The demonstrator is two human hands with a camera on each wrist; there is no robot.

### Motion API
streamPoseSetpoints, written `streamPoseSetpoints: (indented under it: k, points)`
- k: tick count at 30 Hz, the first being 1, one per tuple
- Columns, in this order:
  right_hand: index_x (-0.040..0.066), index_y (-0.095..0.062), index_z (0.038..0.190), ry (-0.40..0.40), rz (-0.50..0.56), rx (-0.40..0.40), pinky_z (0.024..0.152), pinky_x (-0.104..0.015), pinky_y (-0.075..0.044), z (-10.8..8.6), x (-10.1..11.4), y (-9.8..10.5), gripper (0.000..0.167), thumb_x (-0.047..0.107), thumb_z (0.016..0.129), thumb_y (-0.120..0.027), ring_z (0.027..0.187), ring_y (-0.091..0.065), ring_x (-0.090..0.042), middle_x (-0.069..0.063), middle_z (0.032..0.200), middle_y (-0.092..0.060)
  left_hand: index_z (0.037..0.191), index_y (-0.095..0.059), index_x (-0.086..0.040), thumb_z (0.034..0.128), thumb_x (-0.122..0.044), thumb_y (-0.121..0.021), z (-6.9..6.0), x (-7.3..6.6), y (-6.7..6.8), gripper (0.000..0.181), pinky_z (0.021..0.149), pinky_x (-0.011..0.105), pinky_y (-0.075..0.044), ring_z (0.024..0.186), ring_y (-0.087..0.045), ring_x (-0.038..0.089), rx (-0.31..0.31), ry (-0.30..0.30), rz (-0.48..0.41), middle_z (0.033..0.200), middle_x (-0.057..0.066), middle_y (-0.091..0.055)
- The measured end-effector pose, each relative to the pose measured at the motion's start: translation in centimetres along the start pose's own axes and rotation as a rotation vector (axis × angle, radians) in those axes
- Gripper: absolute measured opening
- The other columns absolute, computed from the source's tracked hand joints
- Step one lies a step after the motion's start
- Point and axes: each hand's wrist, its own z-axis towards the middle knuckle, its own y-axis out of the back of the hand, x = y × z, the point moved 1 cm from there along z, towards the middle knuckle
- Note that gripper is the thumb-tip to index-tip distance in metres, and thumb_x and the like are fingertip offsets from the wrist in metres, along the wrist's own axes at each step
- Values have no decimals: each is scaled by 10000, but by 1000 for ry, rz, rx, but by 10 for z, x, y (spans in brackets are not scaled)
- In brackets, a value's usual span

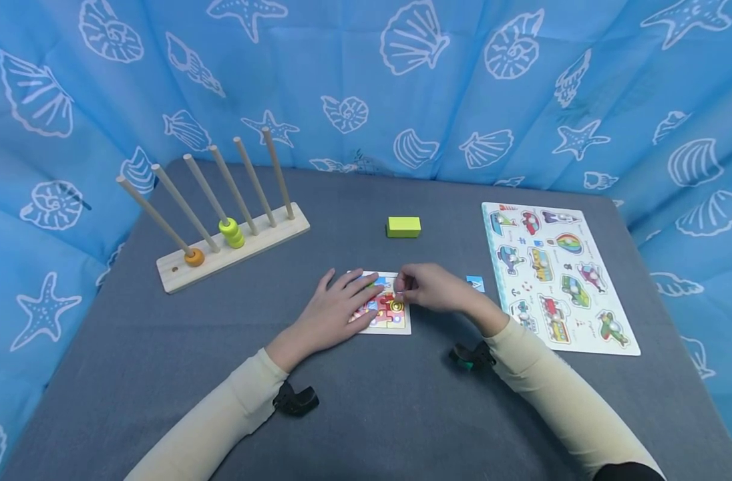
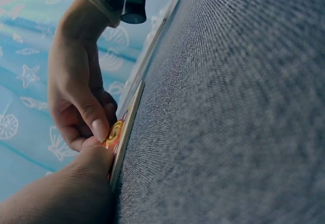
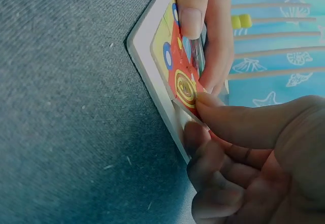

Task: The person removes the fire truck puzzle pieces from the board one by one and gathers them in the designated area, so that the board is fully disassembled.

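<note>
A small jigsaw puzzle in a white frame (image 1: 405,330) lies on the grey table, mostly red and yellow in its lower part. My left hand (image 1: 332,312) rests over its left side with fingers spread. At the upper right part of the puzzle, my right hand (image 1: 435,288) has its thumb and curled fingers together. In the right wrist view, the right hand (image 3: 254,158) pinches the edge of a red puzzle piece with a yellow spiral (image 3: 185,88). How far that piece is raised I cannot tell. A small blue piece (image 1: 475,283) lies just right of my right hand.
A wooden rack (image 1: 246,247) with upright pegs and a few orange and green beads stands at the back left. Behind the puzzle sits a yellow-green block (image 1: 403,227). A white vehicle picture board (image 1: 573,344) lies at the right. Blue curtains (image 1: 366,80) hang behind the table.
</note>
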Motion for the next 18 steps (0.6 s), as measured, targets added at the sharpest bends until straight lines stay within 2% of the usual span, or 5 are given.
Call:
streamPoseSetpoints:
  k: [3, 7, 14, 18]
  points:
    - [92, -627, 936, -8, 42, 3, 630, -299, -432, 1, 0, 0, 35, 124, 922, -630, 700, -512, -133, -4, 803, -598, 1474, -368, -328, 980, -540, -384, 0, 0, 0, 538, 1116, 597, -151, 1442, -230, 177, 2, -1, -4, 1529, -75, -352]
    - [102, -674, 974, -25, 74, 4, 660, -302, -439, 1, 0, 1, 74, 102, 923, -621, 724, -523, -134, 6, 849, -648, 1456, -403, -323, 970, -547, -415, 1, -3, 0, 536, 1112, 603, -156, 1437, -247, 180, -19, 12, -10, 1524, -83, -360]
    - [114, -714, 964, -71, 84, -1, 647, -294, -414, 3, -1, 0, 96, 111, 917, -631, 713, -504, -134, 13, 839, -662, 1388, -511, -251, 889, -640, -504, 3, -24, -3, 632, 1100, 647, -88, 1450, -217, 210, -55, 158, -120, 1521, -47, -369]
    - [108, -735, 946, -135, 114, 8, 583, -282, -397, 4, -1, 1, 106, 116, 918, -633, 639, -493, -134, 3, 789, -654, 1385, -509, -228, 890, -627, -516, 4, -34, -7, 636, 1101, 649, -72, 1459, -186, 216, -58, 229, -122, 1529, -36, -354]
